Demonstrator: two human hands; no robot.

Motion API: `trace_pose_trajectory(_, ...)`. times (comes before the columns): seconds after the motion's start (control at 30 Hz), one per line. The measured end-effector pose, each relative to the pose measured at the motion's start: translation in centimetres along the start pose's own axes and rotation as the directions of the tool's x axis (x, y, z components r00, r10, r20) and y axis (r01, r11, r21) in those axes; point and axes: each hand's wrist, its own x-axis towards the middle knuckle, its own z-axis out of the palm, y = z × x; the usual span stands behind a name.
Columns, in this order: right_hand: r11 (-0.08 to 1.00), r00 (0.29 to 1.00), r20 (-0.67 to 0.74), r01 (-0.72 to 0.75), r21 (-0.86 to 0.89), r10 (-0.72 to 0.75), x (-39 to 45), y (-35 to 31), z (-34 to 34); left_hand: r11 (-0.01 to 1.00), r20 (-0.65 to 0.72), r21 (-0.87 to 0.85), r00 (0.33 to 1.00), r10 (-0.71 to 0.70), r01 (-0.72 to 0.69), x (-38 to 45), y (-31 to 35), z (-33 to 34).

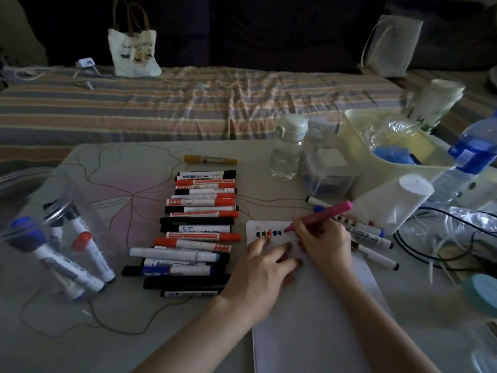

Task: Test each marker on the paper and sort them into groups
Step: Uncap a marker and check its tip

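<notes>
I am mid-test: my right hand (322,240) has its fingers wrapped around a pink marker (321,215), its tip touching the paper (309,305) just past the end of a short row of scribbles (269,234) in dark blue, red and blue. My left hand (265,267) lies on the sheet just beside the right, fingers spread and pressing it flat; something red shows under them, perhaps the cap, though I cannot tell. Left of those fingers lies a stacked row of markers (199,227) in black, red and blue; behind my right fingers, a smaller cluster of markers (368,238) lies on the surface. A clear jar (51,230) well to my left holds more. Next, I judge, comes a short pink stroke, recapping, then placing this marker in whichever group suits it.
</notes>
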Motion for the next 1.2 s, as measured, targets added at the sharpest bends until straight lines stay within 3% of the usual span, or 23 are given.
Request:
trace_pose_trajectory(0.33, 0.997, 0.998, -0.003, 0.069, 0.017, -0.069, -0.2, 0.4, 0.1, 0.998, 0.024, -0.049, 0.999, -0.028, 0.029, 0.1, 0.2, -0.2)
trace_pose_trajectory(0.97, 0.997, 0.997, 0.0, 0.071, 0.041, -0.071, -0.6, 0.1, -0.1, 0.993, 0.128, -0.088, 0.989, -0.072, 0.084, 0.0, 0.5, -1.1)
trace_pose_trajectory(1.2, 0.999, 0.999, -0.021, 0.035, 0.026, -0.035, -0.3, 0.4, 0.2, 0.997, 0.276, -0.024, 0.959, -0.068, 0.078, -0.1, 0.0, -2.2)
